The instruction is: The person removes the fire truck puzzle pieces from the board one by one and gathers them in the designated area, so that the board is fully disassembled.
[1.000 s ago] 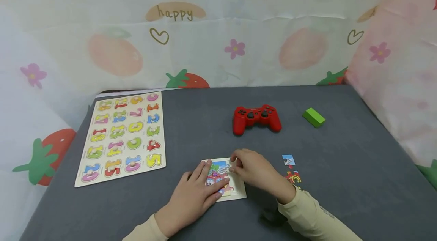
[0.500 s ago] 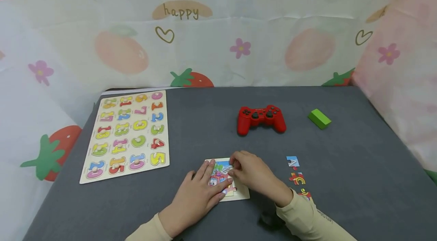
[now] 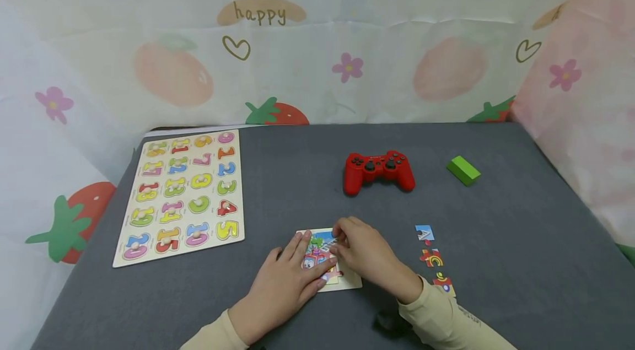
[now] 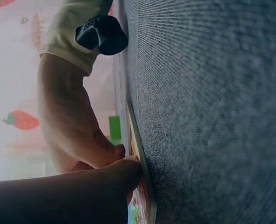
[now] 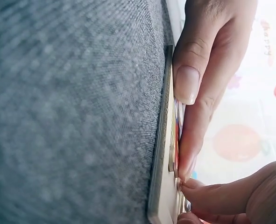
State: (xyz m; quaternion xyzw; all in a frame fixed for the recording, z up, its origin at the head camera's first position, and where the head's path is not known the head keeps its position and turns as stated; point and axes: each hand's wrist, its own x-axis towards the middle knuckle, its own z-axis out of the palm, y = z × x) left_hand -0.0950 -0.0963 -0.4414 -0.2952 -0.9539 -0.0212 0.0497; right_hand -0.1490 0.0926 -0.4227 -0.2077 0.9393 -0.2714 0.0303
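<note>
A small jigsaw puzzle board (image 3: 351, 282) with a pale frame and a colourful cartoon picture lies at the near middle of the table. My left hand (image 3: 278, 283) rests flat on its left part, fingers spread over the fitted pieces. At the picture's right side, my right hand (image 3: 368, 253) pinches a puzzle piece (image 5: 179, 185) between thumb and fingertips, low against the board; most of the piece is hidden. The right wrist view shows the left fingertips beside the right hand's pinch. Three loose puzzle pieces (image 3: 431, 257) lie in a slanting line to the right.
A wooden number board (image 3: 186, 195) with knobbed numerals lies at left. Behind the puzzle is a red game controller (image 3: 379, 171), with a green block (image 3: 463, 170) to its right. Grey cloth (image 3: 292, 173) covers the table; a printed curtain (image 3: 347, 30) hangs behind.
The head view shifts slightly. Both hands stay at the puzzle board, with only small movement of the right fingers. The right sleeve shifts a little, uncovering the nearest loose piece.
</note>
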